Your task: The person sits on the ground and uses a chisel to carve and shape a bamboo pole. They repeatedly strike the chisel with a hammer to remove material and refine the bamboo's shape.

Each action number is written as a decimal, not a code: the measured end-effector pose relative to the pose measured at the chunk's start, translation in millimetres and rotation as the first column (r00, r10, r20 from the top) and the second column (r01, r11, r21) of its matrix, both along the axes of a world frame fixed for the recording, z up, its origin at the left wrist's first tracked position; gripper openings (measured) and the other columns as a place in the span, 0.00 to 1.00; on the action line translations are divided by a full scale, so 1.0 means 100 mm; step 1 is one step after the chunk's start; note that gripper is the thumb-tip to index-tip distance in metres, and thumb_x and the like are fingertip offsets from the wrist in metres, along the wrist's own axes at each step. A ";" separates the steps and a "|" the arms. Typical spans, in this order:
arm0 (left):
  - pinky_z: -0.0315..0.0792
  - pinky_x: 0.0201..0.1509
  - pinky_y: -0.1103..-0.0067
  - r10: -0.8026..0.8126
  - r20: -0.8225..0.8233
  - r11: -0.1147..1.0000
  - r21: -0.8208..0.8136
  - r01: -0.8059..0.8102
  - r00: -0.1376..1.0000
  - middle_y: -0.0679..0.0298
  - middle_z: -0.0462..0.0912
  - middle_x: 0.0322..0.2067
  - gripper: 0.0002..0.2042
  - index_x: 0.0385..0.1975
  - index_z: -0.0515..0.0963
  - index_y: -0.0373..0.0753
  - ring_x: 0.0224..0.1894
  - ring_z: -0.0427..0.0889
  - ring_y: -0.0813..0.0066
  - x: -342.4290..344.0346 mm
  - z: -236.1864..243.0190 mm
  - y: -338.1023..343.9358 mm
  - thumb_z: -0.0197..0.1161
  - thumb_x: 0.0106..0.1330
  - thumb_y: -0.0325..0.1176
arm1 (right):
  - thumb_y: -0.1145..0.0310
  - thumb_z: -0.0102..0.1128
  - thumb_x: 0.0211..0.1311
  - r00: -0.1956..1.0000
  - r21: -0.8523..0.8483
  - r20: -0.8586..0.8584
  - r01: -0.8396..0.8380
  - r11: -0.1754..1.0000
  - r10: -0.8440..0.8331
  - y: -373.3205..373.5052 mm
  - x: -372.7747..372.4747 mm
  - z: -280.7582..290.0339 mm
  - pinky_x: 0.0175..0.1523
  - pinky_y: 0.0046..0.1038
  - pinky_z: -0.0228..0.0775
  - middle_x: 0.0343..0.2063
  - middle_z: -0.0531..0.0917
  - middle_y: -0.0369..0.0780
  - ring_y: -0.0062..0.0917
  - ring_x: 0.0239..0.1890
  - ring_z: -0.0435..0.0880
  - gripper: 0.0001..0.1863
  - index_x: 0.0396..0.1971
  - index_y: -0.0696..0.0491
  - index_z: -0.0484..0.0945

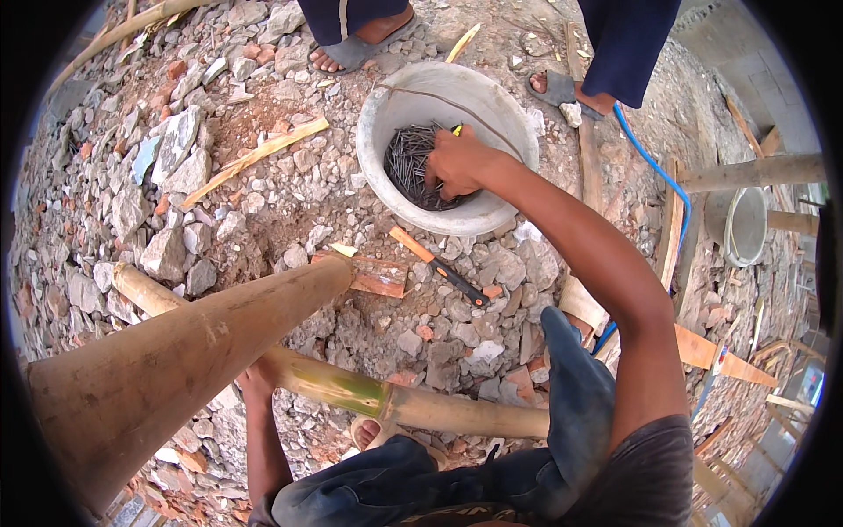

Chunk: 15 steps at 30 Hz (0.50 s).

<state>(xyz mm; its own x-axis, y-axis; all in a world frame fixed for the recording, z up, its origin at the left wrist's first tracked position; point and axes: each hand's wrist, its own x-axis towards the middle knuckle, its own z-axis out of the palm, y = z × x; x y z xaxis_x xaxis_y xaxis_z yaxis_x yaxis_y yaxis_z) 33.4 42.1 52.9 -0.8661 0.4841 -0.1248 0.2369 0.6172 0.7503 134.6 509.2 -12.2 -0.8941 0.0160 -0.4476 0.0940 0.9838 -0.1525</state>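
My right hand [460, 163] reaches down into a pale grey bucket [378, 167], its fingers curled into a heap of dark metal nails [406, 158]. The fingertips are partly hidden among the nails. A small yellow thing [457, 130] shows just beyond the knuckles. My left hand [256, 378] is closed on a bamboo pole [329, 383] lying crosswise before my legs, some of its fingers out of sight behind a thick slanting pole [202, 351]. Between bucket and bamboo, an orange-and-black tool handle [443, 270] rests on the rubble.
Broken concrete and brick rubble [167, 255] covers the ground. Another person's sandalled foot [562, 90] stands beyond the bucket. A blue hose [654, 158] runs down the right, near a second bucket [746, 227] and wooden boards. A split wood strip [255, 162] lies at left.
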 end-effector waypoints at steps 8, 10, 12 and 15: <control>0.75 0.43 0.69 0.003 -0.084 0.974 0.227 0.016 0.996 0.53 0.80 0.40 0.29 0.47 0.75 0.28 0.39 0.80 0.63 -0.26 -0.40 -0.30 0.41 0.76 0.53 | 0.64 0.59 0.58 0.924 -0.165 -0.163 0.320 0.933 -0.346 -0.17 -0.21 -0.05 0.55 0.49 0.70 0.36 0.88 0.43 0.40 0.43 0.87 0.10 0.34 0.46 0.88; 0.74 0.47 0.67 -0.009 -0.046 0.984 0.178 0.017 0.999 0.52 0.81 0.40 0.19 0.45 0.77 0.28 0.41 0.80 0.59 -0.06 -0.13 0.00 0.46 0.75 0.40 | 0.66 0.58 0.59 0.886 -0.179 -0.261 0.345 0.922 -0.382 -0.18 -0.24 -0.20 0.53 0.48 0.71 0.35 0.89 0.44 0.40 0.41 0.88 0.10 0.33 0.48 0.88; 0.74 0.48 0.66 0.001 -0.017 0.989 0.150 0.001 1.000 0.52 0.82 0.39 0.17 0.44 0.78 0.28 0.41 0.80 0.58 0.01 -0.03 0.07 0.47 0.75 0.36 | 0.68 0.56 0.60 0.875 -0.157 -0.281 0.363 0.919 -0.394 -0.25 -0.31 -0.24 0.51 0.45 0.75 0.35 0.89 0.45 0.40 0.42 0.89 0.10 0.33 0.50 0.87; 0.75 0.47 0.68 -0.017 -0.153 1.000 0.004 0.018 0.988 0.53 0.79 0.42 0.29 0.47 0.75 0.28 0.42 0.80 0.63 -0.01 -0.07 -0.03 0.40 0.76 0.54 | 0.63 0.65 0.55 0.889 -0.064 -0.295 0.348 0.935 -0.351 -0.22 -0.29 -0.30 0.44 0.42 0.76 0.29 0.87 0.45 0.41 0.34 0.88 0.07 0.28 0.49 0.86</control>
